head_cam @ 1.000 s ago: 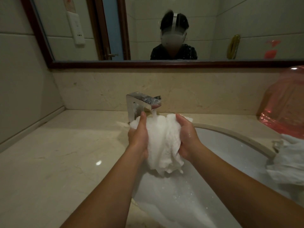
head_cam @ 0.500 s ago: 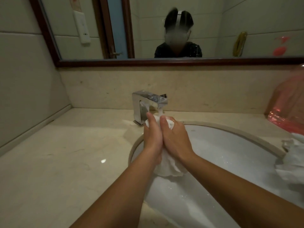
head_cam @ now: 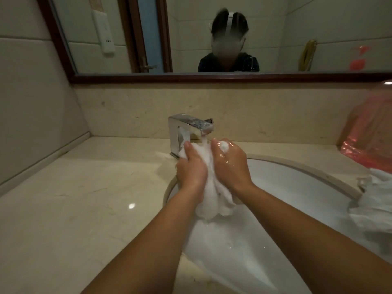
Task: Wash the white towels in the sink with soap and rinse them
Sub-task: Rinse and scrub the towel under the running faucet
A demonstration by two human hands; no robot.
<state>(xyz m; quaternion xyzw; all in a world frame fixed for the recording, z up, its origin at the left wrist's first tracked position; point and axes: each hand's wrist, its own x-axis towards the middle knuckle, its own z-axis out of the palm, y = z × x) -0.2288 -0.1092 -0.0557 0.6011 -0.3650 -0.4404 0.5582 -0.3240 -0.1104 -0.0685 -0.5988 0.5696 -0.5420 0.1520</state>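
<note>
Towel (head_cam: 209,187) held frame centre under running tap (head_cam: 191,129), gripped by curled fingers of left hand (head_cam: 191,168) and right hand (head_cam: 230,164). Rinse judged underway. Second towel (head_cam: 373,200) at right edge, wash state undeterminable.

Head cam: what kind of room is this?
Most likely a bathroom. A white oval sink is set into a beige stone counter, a chrome faucet runs water onto the towel held in both hands, and a dark-framed wall mirror hangs over tiled walls.

Left hand (head_cam: 192,168), right hand (head_cam: 230,164): fingers curled, gripping, forearms converging.
</note>
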